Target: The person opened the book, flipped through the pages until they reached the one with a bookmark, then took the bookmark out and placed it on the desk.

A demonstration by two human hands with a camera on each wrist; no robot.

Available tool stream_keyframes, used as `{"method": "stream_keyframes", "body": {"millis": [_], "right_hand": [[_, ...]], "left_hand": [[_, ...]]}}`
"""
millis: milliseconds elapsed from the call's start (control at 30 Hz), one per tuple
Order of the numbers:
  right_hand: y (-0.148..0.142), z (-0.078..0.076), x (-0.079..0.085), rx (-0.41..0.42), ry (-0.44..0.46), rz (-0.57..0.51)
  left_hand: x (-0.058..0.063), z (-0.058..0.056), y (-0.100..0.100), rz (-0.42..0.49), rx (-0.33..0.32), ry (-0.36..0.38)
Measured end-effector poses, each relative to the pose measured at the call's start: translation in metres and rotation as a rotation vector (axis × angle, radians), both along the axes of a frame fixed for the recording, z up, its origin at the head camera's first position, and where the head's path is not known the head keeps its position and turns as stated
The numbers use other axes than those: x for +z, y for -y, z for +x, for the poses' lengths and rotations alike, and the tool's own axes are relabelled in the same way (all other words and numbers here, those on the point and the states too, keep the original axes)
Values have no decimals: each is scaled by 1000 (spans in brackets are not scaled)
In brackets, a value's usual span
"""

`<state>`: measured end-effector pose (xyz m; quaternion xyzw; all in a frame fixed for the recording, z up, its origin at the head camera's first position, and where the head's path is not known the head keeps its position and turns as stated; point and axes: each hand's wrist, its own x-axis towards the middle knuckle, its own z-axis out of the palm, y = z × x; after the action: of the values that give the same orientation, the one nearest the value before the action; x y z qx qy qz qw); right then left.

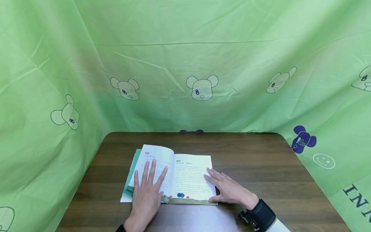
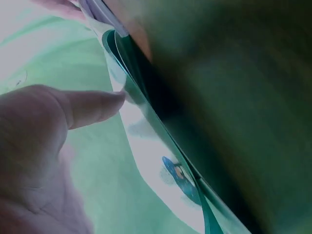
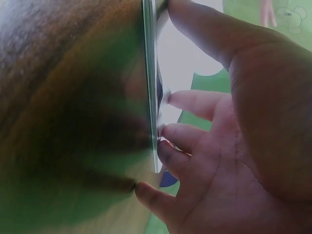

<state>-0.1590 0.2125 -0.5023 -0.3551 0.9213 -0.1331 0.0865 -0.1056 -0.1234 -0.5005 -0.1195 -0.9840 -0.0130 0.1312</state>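
One book lies opened in the lower middle of the head view, on the brown wooden table. My left hand is spread wide and flat over the lower part of the left page, fingers pointing up the frame, thumb out toward the centre fold. That page curves near the fold, and a green sheet shows past its left edge. To the right, my right hand comes in from the lower right with its fingers loosely parted; the fingertips lie on the outer edge of the right page, and the thumb is at its lower right corner. Small blue trees are printed near the bottom of that page. At the left of the left wrist view, my thumb points toward the pages; whether its tip touches them I cannot tell. I wear a black band on my right wrist, lower right. Green cloth printed with bear heads fills the upper frame.
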Motion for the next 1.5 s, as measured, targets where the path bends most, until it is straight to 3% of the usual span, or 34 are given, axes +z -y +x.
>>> {"method": "stream_keyframes", "body": {"millis": [167,333,700,1033,1333,1500], "right_hand": [[-3,-3,0,14,40,-22],[-8,-6,-2,53,40,-65],[-10,-10,-6,119,-106,-122],[-6,-8,-3,83,-138,-130],[4,-6,-4,-7,-118,-62],[9,-6,-5,-41,-177,-29]], "left_hand": [[-4,2,-2,-11,-40,66],[-4,5,-4,52,-103,151],[-4,8,-9,141,-197,284],[-4,8,-16,204,-148,492],[-5,7,-27,209,-109,537],[-5,7,-33,187,-96,533]]}}
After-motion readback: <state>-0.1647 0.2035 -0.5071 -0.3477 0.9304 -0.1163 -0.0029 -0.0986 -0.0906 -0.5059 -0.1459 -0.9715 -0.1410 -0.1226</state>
